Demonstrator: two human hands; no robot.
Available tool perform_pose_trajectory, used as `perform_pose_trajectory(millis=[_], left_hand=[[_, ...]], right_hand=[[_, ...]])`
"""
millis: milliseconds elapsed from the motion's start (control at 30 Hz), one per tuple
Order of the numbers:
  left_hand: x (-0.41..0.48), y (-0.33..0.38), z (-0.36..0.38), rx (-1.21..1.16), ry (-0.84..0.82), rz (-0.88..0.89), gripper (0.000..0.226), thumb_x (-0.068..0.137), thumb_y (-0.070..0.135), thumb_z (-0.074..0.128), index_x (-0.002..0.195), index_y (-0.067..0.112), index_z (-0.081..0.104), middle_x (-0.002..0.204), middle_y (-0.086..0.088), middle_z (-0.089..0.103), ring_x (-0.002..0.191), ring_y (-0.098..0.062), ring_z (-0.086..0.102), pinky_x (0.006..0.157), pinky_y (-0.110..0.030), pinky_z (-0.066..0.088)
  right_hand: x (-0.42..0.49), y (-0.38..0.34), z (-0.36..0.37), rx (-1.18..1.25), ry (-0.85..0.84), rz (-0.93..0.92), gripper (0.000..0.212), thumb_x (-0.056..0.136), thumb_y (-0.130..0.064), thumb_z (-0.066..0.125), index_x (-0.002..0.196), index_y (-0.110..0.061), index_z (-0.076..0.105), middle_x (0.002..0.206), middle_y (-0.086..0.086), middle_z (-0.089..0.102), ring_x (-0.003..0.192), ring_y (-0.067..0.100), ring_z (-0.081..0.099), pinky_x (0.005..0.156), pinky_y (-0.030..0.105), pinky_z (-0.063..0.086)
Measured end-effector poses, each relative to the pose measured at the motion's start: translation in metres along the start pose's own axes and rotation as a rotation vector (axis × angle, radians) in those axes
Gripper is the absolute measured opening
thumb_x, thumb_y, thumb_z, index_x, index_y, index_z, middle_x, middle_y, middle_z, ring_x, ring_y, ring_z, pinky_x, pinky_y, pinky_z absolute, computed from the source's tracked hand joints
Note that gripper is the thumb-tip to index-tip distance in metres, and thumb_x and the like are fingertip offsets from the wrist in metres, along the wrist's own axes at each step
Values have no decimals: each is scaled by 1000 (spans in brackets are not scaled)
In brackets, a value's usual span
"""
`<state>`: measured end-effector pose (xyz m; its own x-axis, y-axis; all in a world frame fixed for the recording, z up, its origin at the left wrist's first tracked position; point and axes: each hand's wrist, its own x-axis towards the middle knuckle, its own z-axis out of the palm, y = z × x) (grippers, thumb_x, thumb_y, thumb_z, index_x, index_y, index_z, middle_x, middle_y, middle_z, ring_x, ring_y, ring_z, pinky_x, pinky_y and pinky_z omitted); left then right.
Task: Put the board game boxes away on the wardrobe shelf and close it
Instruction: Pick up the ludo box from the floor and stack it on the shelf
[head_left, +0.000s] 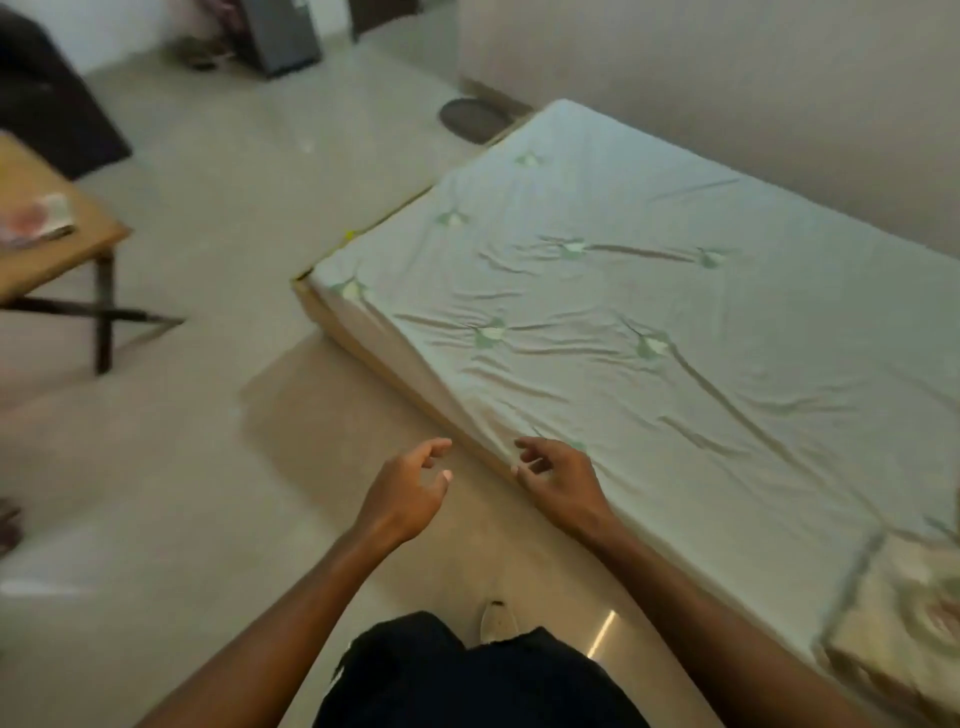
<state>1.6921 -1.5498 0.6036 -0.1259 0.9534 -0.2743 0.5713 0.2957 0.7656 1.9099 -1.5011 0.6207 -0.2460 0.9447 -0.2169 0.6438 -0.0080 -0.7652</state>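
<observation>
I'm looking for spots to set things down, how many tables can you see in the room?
1. A wooden table stands at the left edge of the view, across the floor from the bed. It is partly cut off by the frame; others may lie outside the view.

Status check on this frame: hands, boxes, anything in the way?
Left hand open, empty. Right hand open, empty, over bed edge. No boxes or wardrobe in view. Floor ahead clear.

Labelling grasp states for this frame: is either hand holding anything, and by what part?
Nothing is held. The left hand and right hand are both empty, fingers loosely curled, hovering by the edge of the pale green sheeted mattress.
</observation>
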Motion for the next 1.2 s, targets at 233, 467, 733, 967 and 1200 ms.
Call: perform_pose_trajectory(millis=[233, 467, 733, 967, 1200], left_hand=[[53, -58, -88, -138, 270, -215, 43, 89, 28, 59, 132, 31, 54, 123, 14, 60, 112, -2, 55, 98, -32, 50], [145, -123, -209, -177, 398, -288, 43, 86, 27, 61, 129, 31, 55, 121, 13, 61, 110, -2, 57, 95, -29, 49], [282, -182, -383, -192, 472, -310, 41, 84, 26, 62, 125, 28, 59, 118, 11, 63, 106, -4, 58, 96, -31, 50], [419, -238, -505, -132, 438, -273, 41, 87, 23, 61, 127, 29, 57, 121, 15, 61, 107, -3, 57, 94, -24, 45], [577, -285, -636, -72, 386, -284, 39, 88, 25, 61, 127, 31, 57, 121, 15, 61, 107, -4, 57, 96, -33, 50]], right_hand=[[143, -86, 73, -89, -255, -196, 38, 84, -26, 70, 121, -21, 65, 101, -4, 67, 84, 10, 65, 80, 30, 55], [278, -188, 165, -131, -374, -291, 37, 85, -30, 68, 120, -25, 64, 101, -7, 65, 86, 8, 65, 82, 32, 55], [446, -312, 271, -158, -419, -326, 38, 82, -39, 63, 118, -30, 63, 95, -18, 62, 82, 1, 62, 80, 31, 56], [602, -394, 348, -84, -384, -281, 38, 80, -26, 71, 118, -23, 65, 92, -6, 67, 79, 11, 67, 80, 31, 55], [788, -479, 416, -25, -378, -232, 38, 83, -28, 70, 120, -22, 63, 95, -6, 65, 75, 6, 63, 76, 29, 55]])
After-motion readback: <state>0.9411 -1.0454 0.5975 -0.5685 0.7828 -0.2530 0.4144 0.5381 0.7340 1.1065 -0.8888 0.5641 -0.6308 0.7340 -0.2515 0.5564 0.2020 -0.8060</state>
